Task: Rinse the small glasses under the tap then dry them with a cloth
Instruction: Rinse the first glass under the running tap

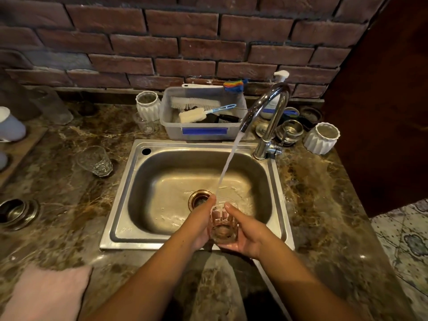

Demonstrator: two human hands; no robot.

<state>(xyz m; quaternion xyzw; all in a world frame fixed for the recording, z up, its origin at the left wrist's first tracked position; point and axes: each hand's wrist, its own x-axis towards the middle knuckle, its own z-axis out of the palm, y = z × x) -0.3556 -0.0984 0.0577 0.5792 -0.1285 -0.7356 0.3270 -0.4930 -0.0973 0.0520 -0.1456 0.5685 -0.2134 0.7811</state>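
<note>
Rinsing stage: left hand (199,224) and right hand (246,234) are gripping one small glass (223,225) between curled fingers, water stream (228,163) hitting its rim by the thumbs; next move is likely calling for the cloth (46,295) lying well left of the fingers.

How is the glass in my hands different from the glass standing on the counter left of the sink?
The held glass is gripped by the left hand and right hand over the sink; the counter glass stands alone, untouched. The stream from the tap hits the held glass; the counter glass sits away from the water. Both are small, clear and ribbed.
</note>
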